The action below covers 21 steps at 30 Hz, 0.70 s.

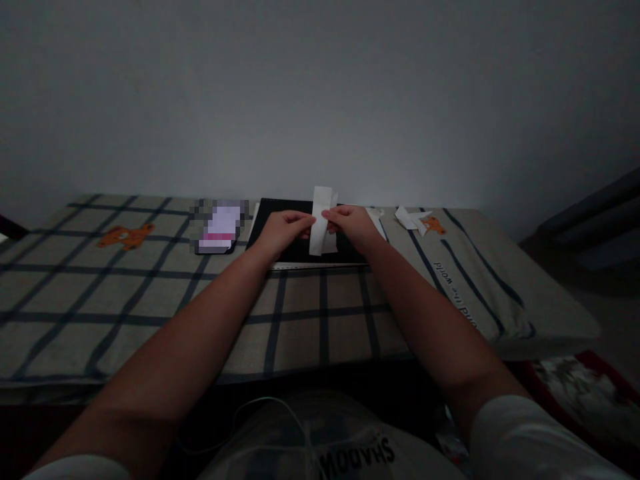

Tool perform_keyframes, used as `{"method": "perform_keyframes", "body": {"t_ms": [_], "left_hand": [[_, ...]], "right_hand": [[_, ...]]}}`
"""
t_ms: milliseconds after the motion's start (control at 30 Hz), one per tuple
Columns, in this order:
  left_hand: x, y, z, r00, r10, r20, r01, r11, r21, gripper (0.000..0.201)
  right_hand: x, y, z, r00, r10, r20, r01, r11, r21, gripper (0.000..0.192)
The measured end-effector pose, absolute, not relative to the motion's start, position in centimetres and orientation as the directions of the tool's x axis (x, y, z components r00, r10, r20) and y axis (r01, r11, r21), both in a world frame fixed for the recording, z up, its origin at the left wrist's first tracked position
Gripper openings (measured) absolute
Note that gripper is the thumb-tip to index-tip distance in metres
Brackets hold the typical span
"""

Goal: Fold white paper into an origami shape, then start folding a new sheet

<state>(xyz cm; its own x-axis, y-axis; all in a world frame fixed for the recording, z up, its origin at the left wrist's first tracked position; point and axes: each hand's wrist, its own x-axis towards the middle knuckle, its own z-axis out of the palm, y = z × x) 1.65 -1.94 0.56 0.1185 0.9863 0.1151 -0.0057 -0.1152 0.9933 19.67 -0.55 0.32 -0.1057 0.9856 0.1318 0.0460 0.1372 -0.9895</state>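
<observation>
Both hands meet at the centre of the view, arms extended forward. The left hand (281, 229) pinches the left edge of a narrow white folded paper strip (320, 221) between thumb and fingertips. The right hand (353, 225) pinches the right edge of the same strip at roughly the same height. The strip stands nearly upright between the two hands, its top end rising above the fingers and its lower end hanging below them.

The strip is held just above a flat black rectangular board (295, 233), which lies on a surface covered with a beige cloth with dark blue check lines (150, 300); whether that surface is a bench or a bed cannot be determined. An orange animal print (125, 236) appears on the cloth to the far left.

Left of the board lies a small device with a lit screen (220, 227), blurred. Right of the board lie several small white paper scraps (407, 218), apart from the hands. A plain pale wall (320, 87) rises behind.
</observation>
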Motion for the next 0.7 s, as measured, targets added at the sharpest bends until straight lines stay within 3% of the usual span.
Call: {"method": "perform_keyframes", "body": {"t_ms": [400, 533, 700], "left_hand": [[1.43, -1.88, 0.19, 0.149, 0.979, 0.141, 0.079, -0.154, 0.985, 0.030], [1.30, -1.62, 0.06, 0.105, 0.974, 0.201, 0.095, -0.211, 0.973, 0.027], [1.27, -1.67, 0.29, 0.091, 0.972, 0.216, 0.141, -0.227, 0.964, 0.022]], "right_hand": [[19.38, -0.93, 0.82, -0.073, 0.993, 0.098, -0.020, 0.096, -0.995, 0.022], [19.35, -1.01, 0.79, -0.142, 0.989, 0.051, -0.075, 0.040, -0.996, 0.025], [19.34, -0.82, 0.55, -0.141, 0.988, 0.056, -0.003, 0.056, -0.998, 0.019]]}}
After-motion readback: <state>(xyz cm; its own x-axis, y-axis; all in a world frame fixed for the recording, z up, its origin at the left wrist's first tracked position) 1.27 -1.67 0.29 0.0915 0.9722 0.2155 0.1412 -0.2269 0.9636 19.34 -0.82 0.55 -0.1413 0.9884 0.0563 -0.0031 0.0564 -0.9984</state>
